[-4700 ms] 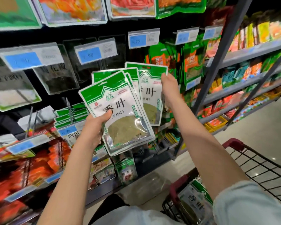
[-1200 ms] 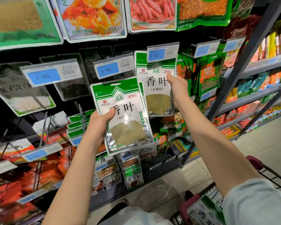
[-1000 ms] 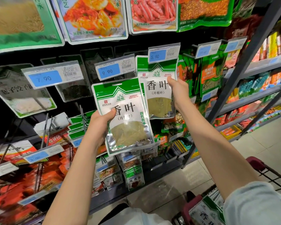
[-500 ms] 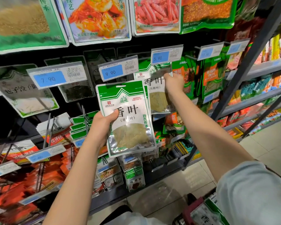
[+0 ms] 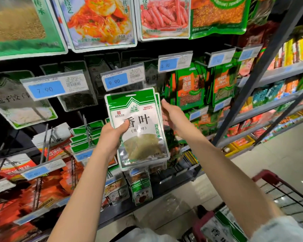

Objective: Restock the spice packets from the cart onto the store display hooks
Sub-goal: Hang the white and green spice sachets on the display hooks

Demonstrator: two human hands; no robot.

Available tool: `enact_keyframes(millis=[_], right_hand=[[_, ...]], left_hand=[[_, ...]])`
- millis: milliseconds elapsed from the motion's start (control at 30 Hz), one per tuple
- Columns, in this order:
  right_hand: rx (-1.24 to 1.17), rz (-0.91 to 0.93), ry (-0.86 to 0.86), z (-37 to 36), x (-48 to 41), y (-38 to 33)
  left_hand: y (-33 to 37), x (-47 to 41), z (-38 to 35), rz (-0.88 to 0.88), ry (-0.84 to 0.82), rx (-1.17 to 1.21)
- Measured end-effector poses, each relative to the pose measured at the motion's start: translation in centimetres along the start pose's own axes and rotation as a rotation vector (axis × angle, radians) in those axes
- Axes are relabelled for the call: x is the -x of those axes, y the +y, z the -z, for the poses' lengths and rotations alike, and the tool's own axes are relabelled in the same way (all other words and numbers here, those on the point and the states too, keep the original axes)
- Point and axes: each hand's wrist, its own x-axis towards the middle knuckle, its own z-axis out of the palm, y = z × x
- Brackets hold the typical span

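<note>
My L hand (image 5: 110, 137) grips spice packets (image 5: 138, 110), thumb in front. R hand (image 5: 171, 115) alongside, fingers loose. Both arms out fwd.

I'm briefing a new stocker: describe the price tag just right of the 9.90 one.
On the hook wall, look below the packet picturing red strips. The price tag hangs there, up and right of the bay leaf packets in the left hand. It reads 5.90, unlike the 9.90 tag and 7.90 tag to its left.

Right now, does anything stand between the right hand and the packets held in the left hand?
Nothing visible does. The right hand is open just beside the right edge of the packets, which the left hand grips from the left side.
</note>
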Motion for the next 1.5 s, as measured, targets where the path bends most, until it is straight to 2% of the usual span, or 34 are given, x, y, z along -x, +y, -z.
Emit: enact_keyframes(millis=[33,67,167,400,633,800,1000,1500], right_hand=[[-0.029,-0.055,-0.083,0.2,0.5,0.5],[-0.056,-0.065,-0.084,0.6,0.6,0.8],[-0.171,-0.001,0.024,1.6,0.7,0.3],[-0.201,0.158,0.249,4.3,-2.0,-1.1],[-0.168,0.225,0.229,4.9,-4.7,-2.5],[-0.106,0.235,0.296,3.3,-3.0,-4.8],[-0.026,0.25,0.345,3.3,-3.2,-4.4],[-0.158,0.211,0.376,3.5,-4.3,-3.3]], left_hand=[[-0.1,0.0,-0.6,0.004,-0.004,-0.003],[-0.2,0.0,-1.2,0.004,-0.01,-0.005],[0.0,0.0,-2.5,-0.005,-0.044,-0.013],[0.9,-0.2,-2.4,-0.059,-0.01,0.029],[0.4,0.0,-1.5,0.017,-0.019,0.026],[0.6,-0.2,-1.2,-0.01,-0.034,0.022],[0.9,0.0,-1.2,-0.036,-0.051,0.041],[1.1,-0.4,-0.6,-0.051,-0.05,0.05]])
